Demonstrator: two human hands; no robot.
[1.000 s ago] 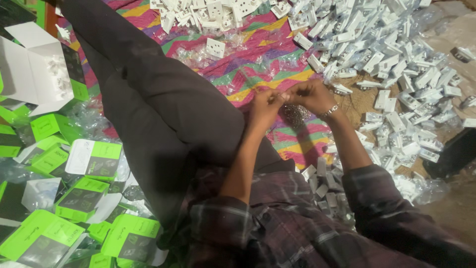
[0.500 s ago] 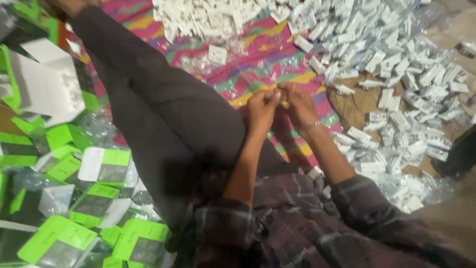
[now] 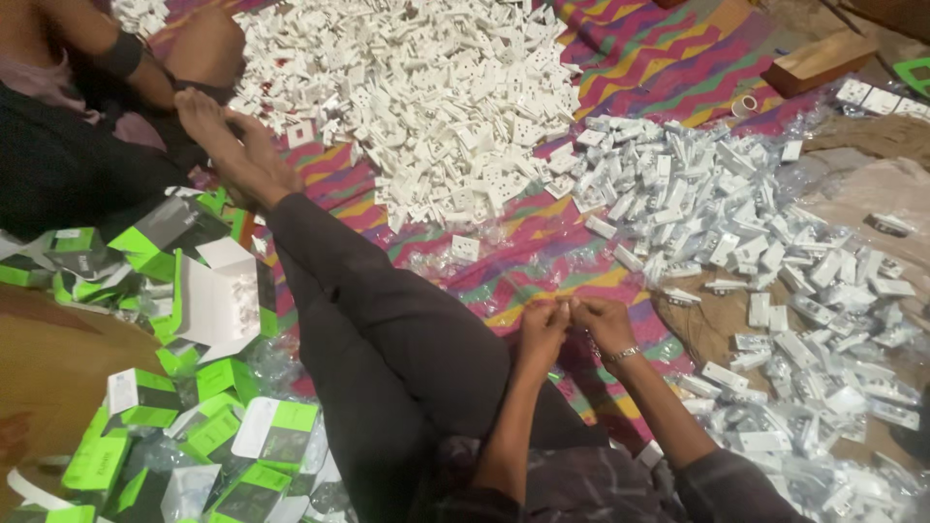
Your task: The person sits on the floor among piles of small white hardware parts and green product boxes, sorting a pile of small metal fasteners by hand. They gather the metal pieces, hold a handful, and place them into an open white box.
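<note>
Spread over the floor, a zigzag-striped multicoloured woven mat [image 3: 668, 68] is being covered by heaps of small white plastic socket parts [image 3: 426, 97]. Both hands, left hand [image 3: 542, 327] and right hand [image 3: 603, 323], are being pinched together at six o'clock; whatever is being held cannot be told. Green-and-white cardboard boxes [image 3: 145, 397] are lying at eight o'clock.

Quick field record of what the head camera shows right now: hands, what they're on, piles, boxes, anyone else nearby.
left hand: fingers pinched together at a small item, too small to tell
right hand: meets the left, bracelet on wrist, fingers pinched on the same item
bare white parts: large heap ahead on the striped mat
bagged white parts: spread to the right
green and white boxes: scattered left, some open
wooden block: top right
other person: top left, seated
</note>
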